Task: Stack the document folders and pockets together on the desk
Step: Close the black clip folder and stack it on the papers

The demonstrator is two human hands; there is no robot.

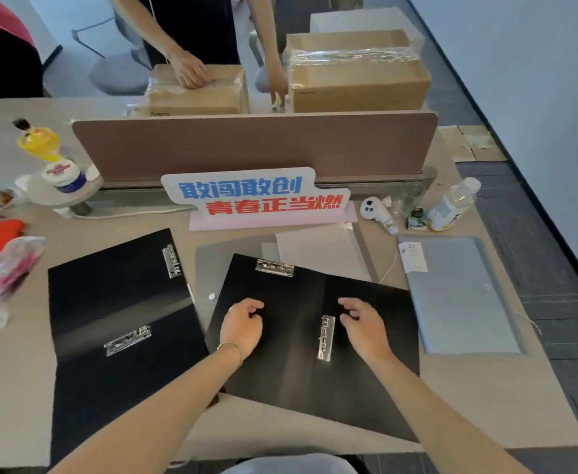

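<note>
Head view: black folder (301, 340) lies open flat on desk (479, 398), centre front, turned at an angle, w/ one metal clip (274, 267) at its far edge and another (326, 338) on the inside right half. Left hand (242, 325) sits over the folder's left half, fingers curled loosely, holding nothing; can't tell if it touches the cover. Right hand (362, 325) is just right of the inner clip, fingers half curled and spread a bit, also empty. Left of the left hand, a second black folder (119, 336) lies open flat, apart from the first, w/ two clips of its own. Beyond the hands, partly under the centre folder's far edge, a grey translucent pocket (208, 271) and white sheets (321, 251). Right of the right hand, a pale blue pocket (465, 295) lies flat, near but not touching the folder. Further back: sign w/ blue and red characters (256, 198), then a brown divider panel (253, 145).
</note>
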